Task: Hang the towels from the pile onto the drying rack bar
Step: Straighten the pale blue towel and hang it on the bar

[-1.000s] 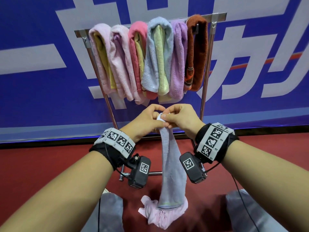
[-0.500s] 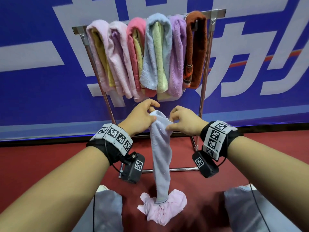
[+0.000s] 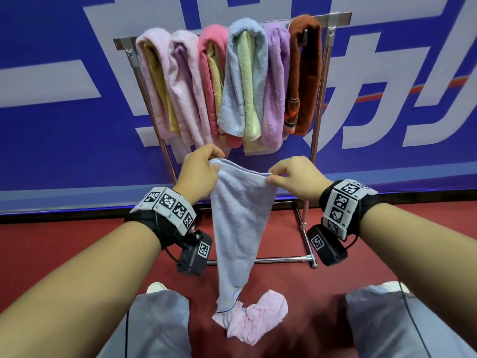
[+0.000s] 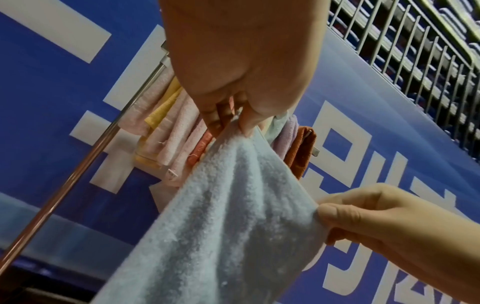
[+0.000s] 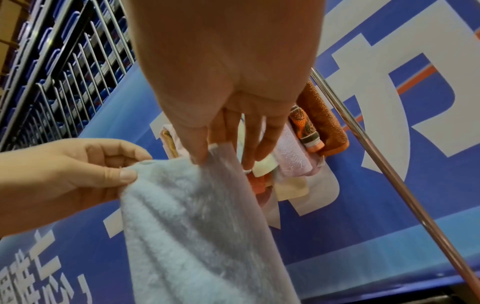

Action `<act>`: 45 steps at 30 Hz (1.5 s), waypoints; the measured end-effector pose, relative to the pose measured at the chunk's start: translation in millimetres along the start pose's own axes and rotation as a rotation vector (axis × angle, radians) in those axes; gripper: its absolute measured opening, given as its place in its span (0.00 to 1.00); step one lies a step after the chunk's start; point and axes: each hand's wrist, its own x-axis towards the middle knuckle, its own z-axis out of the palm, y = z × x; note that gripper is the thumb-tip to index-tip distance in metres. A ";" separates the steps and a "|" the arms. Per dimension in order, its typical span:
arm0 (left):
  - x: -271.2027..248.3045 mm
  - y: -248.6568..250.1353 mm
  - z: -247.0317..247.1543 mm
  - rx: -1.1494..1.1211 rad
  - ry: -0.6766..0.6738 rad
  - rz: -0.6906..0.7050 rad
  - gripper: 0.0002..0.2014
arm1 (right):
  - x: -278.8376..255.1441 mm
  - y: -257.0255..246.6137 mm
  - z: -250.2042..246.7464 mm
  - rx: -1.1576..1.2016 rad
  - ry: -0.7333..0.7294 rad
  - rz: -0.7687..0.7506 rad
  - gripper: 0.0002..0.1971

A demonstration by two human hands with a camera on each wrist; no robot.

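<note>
A light blue towel [image 3: 240,218] hangs between my hands below the drying rack bar [image 3: 340,15]. My left hand [image 3: 200,170] pinches its upper left corner, my right hand [image 3: 291,177] pinches the upper right corner, and the top edge is stretched between them. The towel's lower end touches a crumpled pink towel [image 3: 254,319] on the red floor. The wrist views show the same pinches on the light blue towel [image 4: 233,216] [image 5: 197,226] by my left hand [image 4: 233,121] and right hand [image 5: 207,152]. Several towels [image 3: 227,81] hang packed along the bar.
The metal rack stands on the red floor against a blue and white banner [image 3: 64,99]. A brown towel [image 3: 304,73] hangs at the bar's right end, by the right upright [image 3: 318,104]. My knees in grey trousers [image 3: 154,324] flank the pink towel.
My hands have moved apart, spreading the light blue towel's top edge from a bunched grip to a wide stretch. The towel has risen slightly.
</note>
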 end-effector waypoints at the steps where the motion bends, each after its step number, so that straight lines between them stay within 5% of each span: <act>1: -0.4 -2.9 -0.2 0.003 0.004 -0.010 0.12 | 1.5 -0.9 0.0 0.015 0.034 0.002 0.13; 6: -1.8 -8.6 -0.4 -0.031 -0.005 -0.065 0.12 | 2.4 -5.2 2.8 0.045 0.051 0.004 0.11; 10: -0.2 4.3 -2.4 -0.082 -0.005 -0.016 0.13 | -2.8 -16.6 16.9 0.190 -0.074 -0.071 0.04; 19: 1.6 18.9 -7.5 -0.109 -0.011 0.024 0.13 | -2.5 -29.2 38.0 0.233 -0.109 -0.140 0.14; 26: 5.3 24.7 -6.2 -0.139 -0.002 0.043 0.13 | -5.4 -12.7 42.0 0.058 -0.265 -0.162 0.12; 32: 12.7 25.9 -17.1 -0.149 -0.002 0.016 0.13 | -3.0 -7.4 13.0 0.027 -0.095 -0.105 0.06; 45: 26.1 75.3 -97.6 -0.044 0.066 0.051 0.10 | 11.0 -55.0 -112.0 0.192 0.197 -0.048 0.09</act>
